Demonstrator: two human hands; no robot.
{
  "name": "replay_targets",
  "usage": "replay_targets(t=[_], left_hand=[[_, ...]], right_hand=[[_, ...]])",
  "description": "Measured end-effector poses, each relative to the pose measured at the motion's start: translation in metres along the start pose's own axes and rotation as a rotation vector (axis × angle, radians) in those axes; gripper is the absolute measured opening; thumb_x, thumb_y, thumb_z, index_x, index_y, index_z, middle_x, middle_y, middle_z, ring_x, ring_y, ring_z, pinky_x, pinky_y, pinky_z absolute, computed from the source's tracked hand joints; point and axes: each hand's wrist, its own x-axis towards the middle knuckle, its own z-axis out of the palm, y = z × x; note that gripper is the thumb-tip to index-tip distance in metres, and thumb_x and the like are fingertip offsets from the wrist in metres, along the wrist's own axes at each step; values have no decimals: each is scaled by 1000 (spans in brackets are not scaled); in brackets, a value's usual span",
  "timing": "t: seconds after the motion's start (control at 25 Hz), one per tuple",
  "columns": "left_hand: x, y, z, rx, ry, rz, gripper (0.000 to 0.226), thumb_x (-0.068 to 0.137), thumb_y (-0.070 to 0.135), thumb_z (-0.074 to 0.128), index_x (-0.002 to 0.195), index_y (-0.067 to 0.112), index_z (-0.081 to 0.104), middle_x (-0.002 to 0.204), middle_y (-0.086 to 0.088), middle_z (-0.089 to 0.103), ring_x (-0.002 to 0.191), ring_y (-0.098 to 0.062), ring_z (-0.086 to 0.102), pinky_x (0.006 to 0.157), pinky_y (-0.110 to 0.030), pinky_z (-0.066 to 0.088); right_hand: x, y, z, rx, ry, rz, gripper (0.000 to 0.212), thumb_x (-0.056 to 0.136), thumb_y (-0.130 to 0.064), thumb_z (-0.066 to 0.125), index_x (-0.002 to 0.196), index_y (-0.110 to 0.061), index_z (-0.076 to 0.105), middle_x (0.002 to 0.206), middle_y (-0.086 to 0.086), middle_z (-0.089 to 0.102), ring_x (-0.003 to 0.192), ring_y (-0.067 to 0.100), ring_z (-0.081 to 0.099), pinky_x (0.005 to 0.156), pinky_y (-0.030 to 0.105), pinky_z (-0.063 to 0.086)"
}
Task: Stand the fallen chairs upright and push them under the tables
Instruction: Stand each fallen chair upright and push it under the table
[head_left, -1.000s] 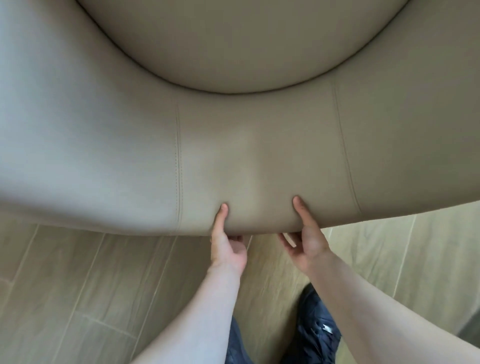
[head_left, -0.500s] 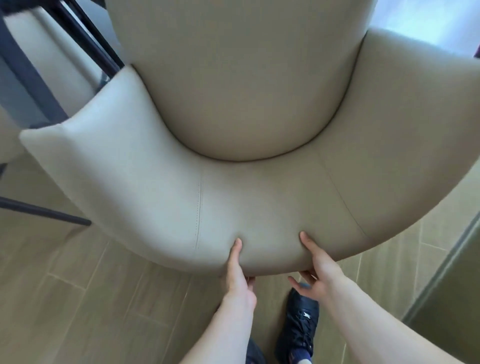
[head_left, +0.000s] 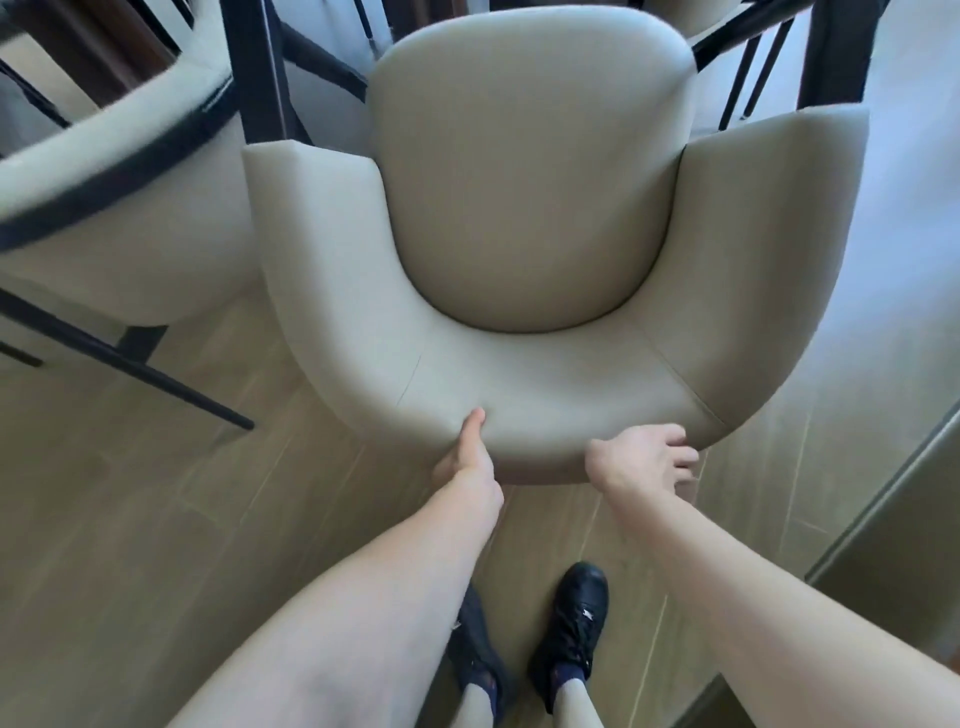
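A beige upholstered chair (head_left: 524, 218) stands upright in front of me, seen from above, with its seat pointing away towards dark table legs (head_left: 257, 67). My left hand (head_left: 470, 457) grips the rim of its curved backrest, thumb on top and fingers hidden underneath. My right hand (head_left: 644, 460) is at the outer side of the backrest just below the rim. Its fingers are loose and apart and do not clasp the rim.
A second beige chair with a black frame (head_left: 104, 171) stands close at the left, one thin leg (head_left: 156, 374) slanting across the wood floor. More dark legs (head_left: 831, 52) rise at the top right. A wall or door edge (head_left: 893, 493) runs along the right. My black shoes (head_left: 571, 629) are below.
The chair has gone from close under the camera to standing upright farther away, its whole seat now showing. My right hand has come off the rim and spread its fingers.
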Motion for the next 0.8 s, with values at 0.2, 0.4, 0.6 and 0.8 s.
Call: replay_targets(t=[0.2, 0.4, 0.6, 0.8], left_hand=[[-12, 21, 14, 24, -28, 145, 47, 71, 42, 88, 95, 7, 69, 104, -7, 73, 94, -26, 69, 94, -43, 57], [-28, 55, -15, 565, -187, 353, 32, 80, 35, 81, 89, 10, 63, 83, -3, 69, 77, -25, 68, 80, -44, 60], [-39, 107, -22, 1441, -333, 1406, 41, 75, 45, 74, 107, 31, 53, 112, 13, 55, 104, -10, 52, 85, -32, 46], [-6, 158, -4, 2241, -33, 1820, 100, 78, 31, 75, 149, 27, 4, 159, -15, 19, 150, -36, 16, 123, -46, -1]], right_hand=[[2, 13, 9, -722, 345, -1333, 84, 61, -14, 74, 142, -11, 52, 139, 23, 54, 129, 38, 54, 106, 60, 41], [41, -41, -8, -889, 509, -1398, 62, 77, -7, 58, 139, -9, 55, 130, 22, 61, 118, 40, 61, 97, 67, 44], [43, -58, -22, -870, 429, -1396, 66, 71, -8, 62, 136, 0, 52, 125, 15, 61, 113, 34, 61, 98, 60, 44], [47, -74, -30, -910, 390, -1336, 72, 64, -12, 75, 132, -6, 51, 130, 21, 56, 118, 41, 55, 104, 65, 34]])
